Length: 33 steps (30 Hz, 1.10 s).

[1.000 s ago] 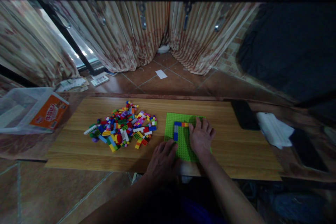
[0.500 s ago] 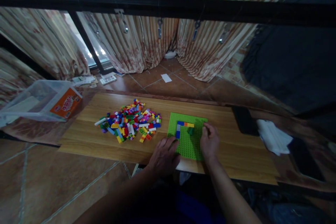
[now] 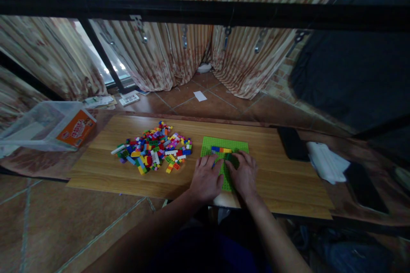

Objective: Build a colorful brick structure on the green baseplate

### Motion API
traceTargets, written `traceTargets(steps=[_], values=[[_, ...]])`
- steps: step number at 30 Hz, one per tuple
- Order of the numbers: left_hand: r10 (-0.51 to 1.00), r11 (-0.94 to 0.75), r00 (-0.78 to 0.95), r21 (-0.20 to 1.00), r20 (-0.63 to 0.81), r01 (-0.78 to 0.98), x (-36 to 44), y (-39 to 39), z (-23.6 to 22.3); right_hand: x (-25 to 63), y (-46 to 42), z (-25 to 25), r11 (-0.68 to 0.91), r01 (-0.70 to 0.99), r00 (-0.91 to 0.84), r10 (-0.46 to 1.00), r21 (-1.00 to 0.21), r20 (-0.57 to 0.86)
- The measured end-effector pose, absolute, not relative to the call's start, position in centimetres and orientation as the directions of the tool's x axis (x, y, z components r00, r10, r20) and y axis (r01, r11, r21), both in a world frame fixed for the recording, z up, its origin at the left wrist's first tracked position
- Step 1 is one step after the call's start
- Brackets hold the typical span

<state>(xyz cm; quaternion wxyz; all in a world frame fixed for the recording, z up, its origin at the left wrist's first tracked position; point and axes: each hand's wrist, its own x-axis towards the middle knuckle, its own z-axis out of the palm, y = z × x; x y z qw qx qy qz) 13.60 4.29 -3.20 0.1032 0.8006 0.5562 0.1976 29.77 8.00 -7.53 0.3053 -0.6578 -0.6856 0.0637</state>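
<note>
A green baseplate (image 3: 238,145) lies on the wooden board (image 3: 288,179) in front of me. A short row of blue, orange and yellow bricks (image 3: 221,149) is fixed near its far edge. My left hand (image 3: 206,178) lies flat on the plate's left part with its fingers spread. My right hand (image 3: 244,173) lies on the plate's right part, fingers stretched out, with its fingertips at a dark green brick (image 3: 231,158) between the two hands. The near half of the plate is hidden under both hands. A pile of loose coloured bricks (image 3: 153,151) sits to the left.
A clear plastic box with an orange label (image 3: 48,126) stands at the far left. A black flat object (image 3: 290,143), a white cloth (image 3: 326,162) and another dark flat object (image 3: 365,187) lie to the right. A black bar (image 3: 205,10) crosses overhead.
My left hand has slid from the plate's left edge onto the plate. My right hand has come back from the plate's right side onto the dark green brick. The camera has tilted slightly.
</note>
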Motion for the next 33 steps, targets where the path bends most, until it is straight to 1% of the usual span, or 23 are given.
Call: traceTargets(steps=[7, 16, 22, 28, 33], values=[[0.91, -0.413, 0.396, 0.298, 0.119, 0.86, 15.1, 6.7, -2.8, 31.0, 8.9, -7.5, 0.181, 0.841, -0.005, 0.945, -0.509, 0.327], [0.895, -0.446, 0.432, 0.221, 0.114, 0.867, 15.4, 7.4, -3.3, 31.2, 9.2, -7.8, 0.215, 0.827, -0.027, 0.938, -0.519, 0.346], [0.883, -0.468, 0.454, 0.155, 0.118, 0.87, 15.5, 7.5, -3.6, 31.4, 9.2, -7.9, 0.222, 0.827, -0.044, 0.941, -0.516, 0.334], [0.872, -0.485, 0.469, 0.108, 0.14, 0.868, 15.9, 7.4, -3.9, 31.8, 9.2, -7.7, 0.275, 0.766, -0.074, 0.936, -0.581, 0.345], [0.869, -0.49, 0.476, 0.098, 0.139, 0.866, 16.0, 7.5, -4.1, 32.0, 9.4, -7.7, 0.249, 0.7, -0.022, 0.944, -0.67, 0.329]])
